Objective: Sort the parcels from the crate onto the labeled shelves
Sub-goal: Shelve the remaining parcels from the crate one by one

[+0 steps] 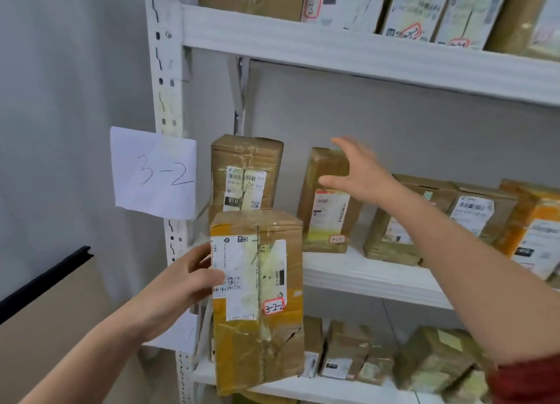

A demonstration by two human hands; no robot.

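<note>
While left hand grips one parcel, right hand hovers spread.

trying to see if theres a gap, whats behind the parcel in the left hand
Behind the held parcel stands an upright box on the 3-2 shelf; only its upper part shows. Its base and the shelf space directly behind the held parcel are covered, so a gap there cannot be confirmed.

White metal shelving unit with slotted upright. Paper sign on upright reads 3-2. Middle shelf carries taped cardboard parcels, standing upright in 1 row. Upper and lower shelves also carry parcels.
</note>
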